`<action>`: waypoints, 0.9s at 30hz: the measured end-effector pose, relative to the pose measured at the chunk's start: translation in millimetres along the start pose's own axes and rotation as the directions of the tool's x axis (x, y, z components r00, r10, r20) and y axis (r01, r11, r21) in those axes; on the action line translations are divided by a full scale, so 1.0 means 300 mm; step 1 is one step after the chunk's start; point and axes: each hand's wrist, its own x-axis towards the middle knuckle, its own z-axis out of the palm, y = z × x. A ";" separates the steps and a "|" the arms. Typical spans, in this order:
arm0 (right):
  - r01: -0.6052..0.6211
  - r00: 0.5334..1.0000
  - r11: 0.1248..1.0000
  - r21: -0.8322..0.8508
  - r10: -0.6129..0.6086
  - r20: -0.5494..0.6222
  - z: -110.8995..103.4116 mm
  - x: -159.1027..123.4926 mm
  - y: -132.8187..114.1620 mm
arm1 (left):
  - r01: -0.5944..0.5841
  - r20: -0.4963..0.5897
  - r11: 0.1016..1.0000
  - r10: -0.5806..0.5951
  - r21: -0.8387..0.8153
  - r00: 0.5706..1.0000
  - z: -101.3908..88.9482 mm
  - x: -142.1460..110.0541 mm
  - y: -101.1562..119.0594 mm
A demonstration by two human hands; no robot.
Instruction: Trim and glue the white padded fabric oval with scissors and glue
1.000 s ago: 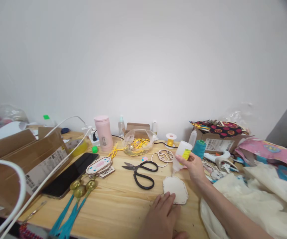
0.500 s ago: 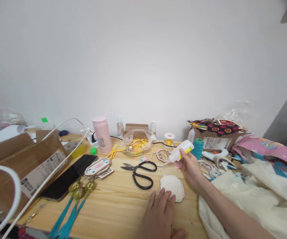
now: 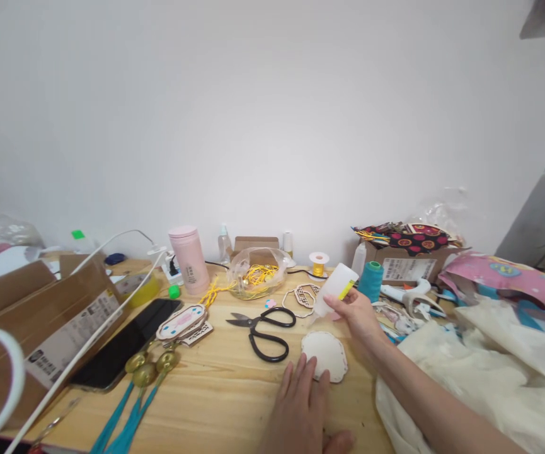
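My right hand (image 3: 356,313) grips a white glue bottle (image 3: 334,287) with a yellow label, its nozzle tilted down and left above a pale scalloped wooden piece (image 3: 326,354) lying on the wooden table (image 3: 215,397). My left hand (image 3: 302,406) lies flat on the table with its fingers stretched out, the fingertips resting on the near edge of that piece. Black scissors (image 3: 261,327) lie just left of it, and an openwork wooden cutout (image 3: 303,297) lies behind it.
On the left are a cardboard box (image 3: 40,321), white cables (image 3: 111,315), a black phone (image 3: 125,343), decorated wooden tags (image 3: 181,321) and teal tassels (image 3: 125,413). At the back stand a pink flask (image 3: 188,260), a bag of yellow cord (image 3: 258,273) and a teal spool (image 3: 371,280). Cream cloth (image 3: 480,391) fills the right.
My right hand lifted the glue bottle's nozzle off the scalloped piece and tipped it leftward. The left hand stayed on the piece's edge. The view drifted slightly.
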 end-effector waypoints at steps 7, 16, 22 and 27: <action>0.045 0.996 0.991 -0.129 -0.054 -0.065 -0.006 -0.004 -0.029 | 0.006 0.009 0.999 -0.005 -0.031 1.000 -0.025 0.000 0.009; 0.069 0.996 0.988 -0.140 -0.076 -0.041 -0.003 -0.001 -0.024 | -0.019 -0.122 1.000 0.018 -0.007 0.992 -0.019 -0.002 0.016; 0.098 0.995 0.982 -0.160 -0.099 0.006 0.001 -0.004 -0.014 | -0.065 -0.226 0.998 0.063 0.001 0.972 -0.020 -0.001 0.020; 0.140 0.989 0.979 -0.151 -0.144 -0.018 -0.008 0.000 -0.024 | -0.086 -0.267 0.996 0.091 0.030 0.959 -0.007 0.004 0.015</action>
